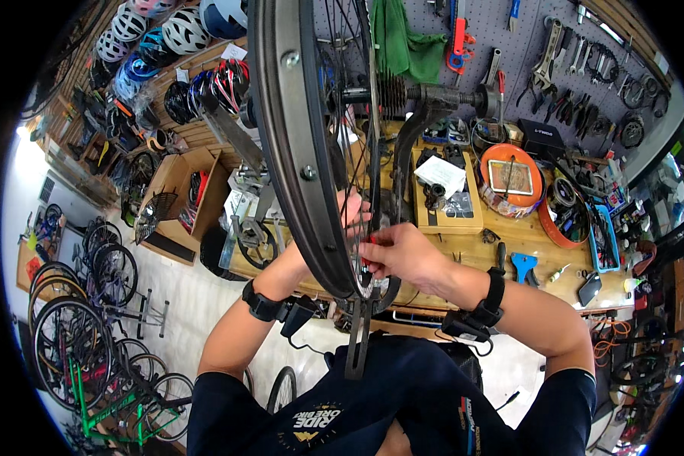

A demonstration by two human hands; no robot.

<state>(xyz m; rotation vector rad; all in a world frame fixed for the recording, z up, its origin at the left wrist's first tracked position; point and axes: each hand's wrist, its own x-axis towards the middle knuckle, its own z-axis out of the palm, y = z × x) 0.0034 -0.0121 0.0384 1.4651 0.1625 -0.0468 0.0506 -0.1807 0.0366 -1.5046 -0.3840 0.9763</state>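
A bicycle wheel (287, 163) with a dark rim stands upright in front of me, held by its axle in a truing stand (410, 144). A cassette (392, 95) sits on the right side of its hub. My right hand (409, 254) pinches a small red spoke wrench (368, 245) at the spokes near the bottom of the rim. My left hand (350, 209) reaches past the wheel's left side, its fingers curled among the spokes; the rim hides part of it, and what it grips is unclear. The stand's slotted metal bar (357, 342) points toward my chest.
On the wooden bench (463, 275) lie a yellow tray (450, 220) of small parts, an orange round container (512, 178), a blue tool (524, 266) and a blue bin (605, 237). Tools hang on a pegboard (501, 34). Helmets (186, 30) and bicycles (76, 342) are on the left.
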